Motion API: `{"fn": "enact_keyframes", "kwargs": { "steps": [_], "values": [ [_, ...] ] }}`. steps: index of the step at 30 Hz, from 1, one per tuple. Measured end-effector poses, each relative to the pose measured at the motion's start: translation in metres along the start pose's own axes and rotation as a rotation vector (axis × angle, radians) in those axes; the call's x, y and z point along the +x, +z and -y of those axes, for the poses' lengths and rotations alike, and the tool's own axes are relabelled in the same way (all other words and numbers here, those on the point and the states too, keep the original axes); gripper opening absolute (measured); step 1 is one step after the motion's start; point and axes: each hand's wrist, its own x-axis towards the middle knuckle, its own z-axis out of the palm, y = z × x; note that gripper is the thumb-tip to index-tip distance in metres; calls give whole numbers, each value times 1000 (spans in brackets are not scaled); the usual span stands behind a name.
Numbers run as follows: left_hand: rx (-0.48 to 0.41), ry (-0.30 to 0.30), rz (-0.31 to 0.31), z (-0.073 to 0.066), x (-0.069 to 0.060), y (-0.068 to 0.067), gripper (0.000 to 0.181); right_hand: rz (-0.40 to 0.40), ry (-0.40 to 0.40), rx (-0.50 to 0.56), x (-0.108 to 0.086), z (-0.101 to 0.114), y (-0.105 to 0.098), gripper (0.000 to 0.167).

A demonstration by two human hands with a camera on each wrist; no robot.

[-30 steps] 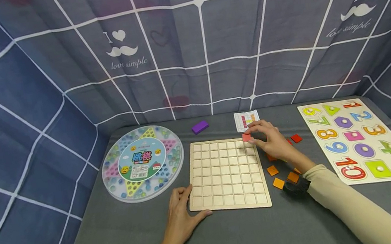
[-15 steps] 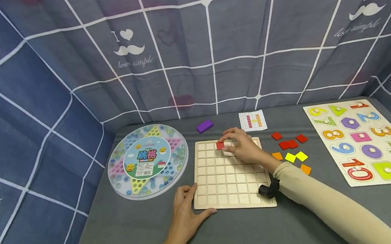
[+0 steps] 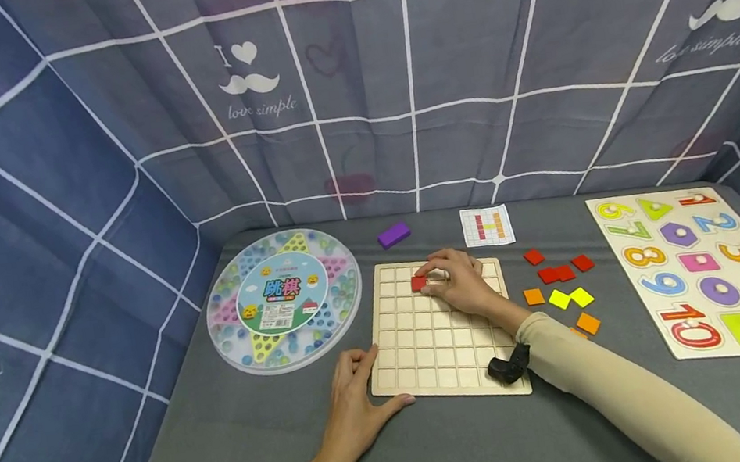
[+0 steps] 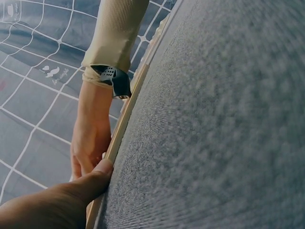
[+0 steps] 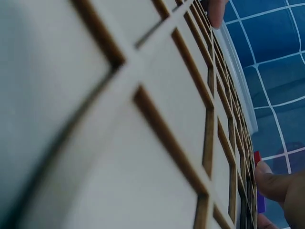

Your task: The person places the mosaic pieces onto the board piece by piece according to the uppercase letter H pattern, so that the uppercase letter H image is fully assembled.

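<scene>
In the head view a pale wooden board (image 3: 422, 346) with a grid of square recesses lies on the table. My right hand (image 3: 458, 282) is over its far part and pinches a red square tile (image 3: 418, 283) between thumb and fingers, low at the grid. Whether the tile touches the board's bottom I cannot tell. My left hand (image 3: 354, 399) spans the board's near left corner: its fingers touch the left edge, its thumb the front edge. The left wrist view shows that thumb (image 4: 97, 179) pressing the board's side. In the right wrist view the red tile (image 5: 257, 157) peeks out beside my right thumb.
Right of the board lie loose red tiles (image 3: 548, 275), yellow tiles (image 3: 559, 299) and orange tiles (image 3: 588, 323). A printed pattern card (image 3: 487, 226) and a purple block (image 3: 394, 235) are behind it. A round Chinese checkers set (image 3: 283, 300) stands left, a number puzzle board (image 3: 716, 269) far right.
My right hand has carried the red tile leftward from the board's far right corner to a far-row cell area, then slightly nearer me. My left hand stays at the corner. The view has shifted slightly.
</scene>
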Motion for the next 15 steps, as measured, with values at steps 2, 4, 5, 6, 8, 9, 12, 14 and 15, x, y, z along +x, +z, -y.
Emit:
{"fn": "enact_keyframes", "kwargs": {
  "steps": [2,4,5,6,8,9,12,14,15],
  "values": [
    [4,0,0,0,0,-1,92,-1,-8,-12,0,0,1,26],
    [9,0,-2,-1,0,-1,92,2,-13,-13,-1,0,1,25],
    [10,0,-4,-1,-1,-1,92,4,-14,-11,-1,0,1,24],
    [9,-1,-4,-1,-1,-1,92,4,-15,-12,-1,-1,1,24],
    [9,0,-3,-1,-1,-1,92,5,-18,-14,-3,-1,1,23],
    [9,1,-1,-1,-1,-1,92,4,-20,-15,-3,-1,1,23],
    [5,-1,2,-1,-1,-1,92,-1,-33,-19,-3,-3,1,23],
    [7,1,0,-1,0,-1,92,1,-41,-23,-3,-3,0,23],
    [8,2,-3,-1,0,-1,92,2,-44,-25,-3,-3,0,24]
  ]
}}
